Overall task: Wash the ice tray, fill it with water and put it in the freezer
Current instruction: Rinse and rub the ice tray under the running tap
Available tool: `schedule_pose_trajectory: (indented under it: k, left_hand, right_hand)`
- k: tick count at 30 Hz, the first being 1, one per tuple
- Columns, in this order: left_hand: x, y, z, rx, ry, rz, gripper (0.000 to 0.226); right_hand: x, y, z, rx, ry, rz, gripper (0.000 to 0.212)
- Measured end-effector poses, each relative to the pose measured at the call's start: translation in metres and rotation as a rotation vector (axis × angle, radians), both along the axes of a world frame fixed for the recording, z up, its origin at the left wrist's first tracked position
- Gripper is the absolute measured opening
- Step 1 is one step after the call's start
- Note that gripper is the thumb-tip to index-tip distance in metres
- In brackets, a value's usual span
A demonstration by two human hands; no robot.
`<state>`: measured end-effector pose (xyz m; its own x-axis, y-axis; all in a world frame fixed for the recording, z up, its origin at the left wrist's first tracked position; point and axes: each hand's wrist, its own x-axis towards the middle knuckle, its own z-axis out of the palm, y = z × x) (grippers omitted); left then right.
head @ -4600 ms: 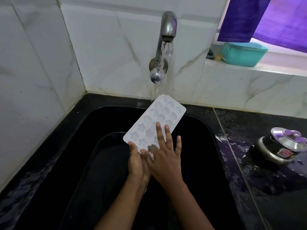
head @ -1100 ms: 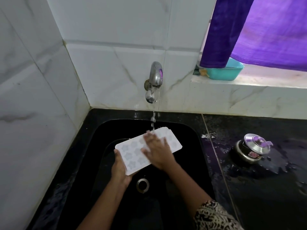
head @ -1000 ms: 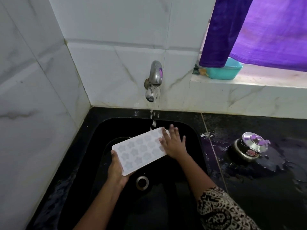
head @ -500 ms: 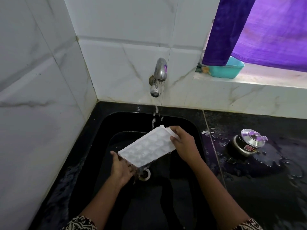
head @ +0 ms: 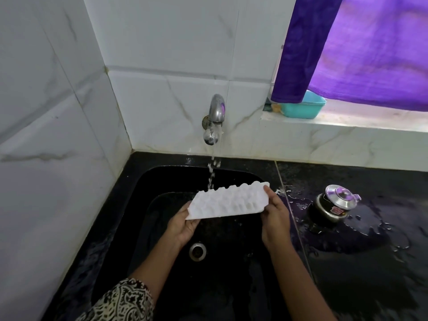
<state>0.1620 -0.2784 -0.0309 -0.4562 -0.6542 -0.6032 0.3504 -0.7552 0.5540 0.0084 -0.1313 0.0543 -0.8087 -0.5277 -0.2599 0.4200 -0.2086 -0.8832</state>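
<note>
Flipped over since before, the ice tray (head: 229, 202) shows me its bumpy underside, long axis running hand to hand: left hand (head: 183, 225) grips one end, right hand (head: 275, 221) the other, stream (head: 211, 174) nearer left.

Nothing here can be read. The pot (head: 328, 213) carries a small red label (head: 337, 211) on its side with pale marks on it, but they are too small and blurred to make out as letters, a brand or numbers.
</note>
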Motion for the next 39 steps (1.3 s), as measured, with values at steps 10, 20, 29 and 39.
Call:
schedule_pose_trajectory:
  k: [10, 20, 29, 39]
  left_hand:
    - [-0.057, -0.013, 0.013, -0.306, -0.152, -0.131, 0.030]
    - [0.036, -0.055, 0.066, -0.734, -0.541, 0.152, 0.032]
    - [0.108, -0.069, 0.058, -0.543, -0.815, -0.031, 0.031]
    - [0.010, -0.028, 0.034, 0.098, 0.068, -0.079, 0.052]
  right_hand:
    - [-0.047, 0.015, 0.015, -0.076, 0.041, -0.013, 0.051]
    - [-0.016, -0.078, -0.038, 0.155, 0.000, 0.218, 0.050]
    - [0.000, -0.107, 0.006, 0.471, 0.364, 0.527, 0.031]
    - [-0.055, -0.045, 0.058, 0.305, 0.778, 0.333, 0.028]
